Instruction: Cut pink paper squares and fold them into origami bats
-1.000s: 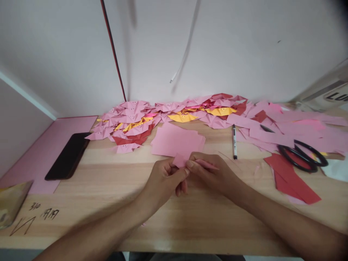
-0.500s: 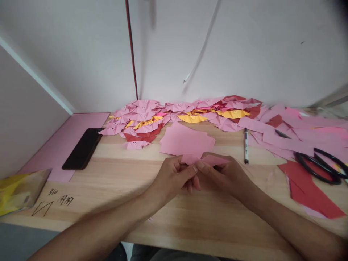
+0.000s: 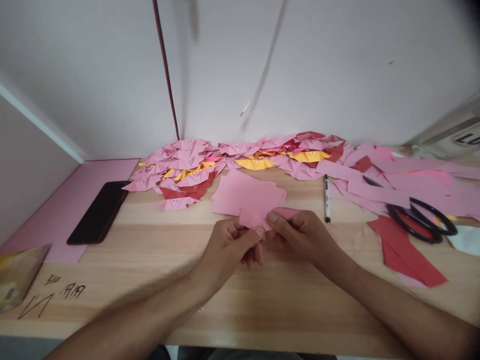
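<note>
Both my hands meet at the middle of the wooden desk [image 3: 150, 250], pinching a small pink paper piece [image 3: 255, 218]. My left hand [image 3: 228, 247] grips its near left edge with thumb over curled fingers. My right hand [image 3: 300, 235] pinches its right side, thumb on top. Just behind the hands lies a loose stack of pink paper squares [image 3: 243, 192].
A heap of folded pink, yellow and red paper figures [image 3: 225, 160] lines the wall. A black pen [image 3: 327, 197] lies right of the stack; black scissors [image 3: 422, 220] and red paper sheets [image 3: 405, 247] sit further right. A dark phone [image 3: 98, 212] rests on a pink sheet [image 3: 63, 205] at left.
The hands stay together on the pink piece, turning it slightly; more of the paper now stands up between the thumbs. The camera view swung right and back.
</note>
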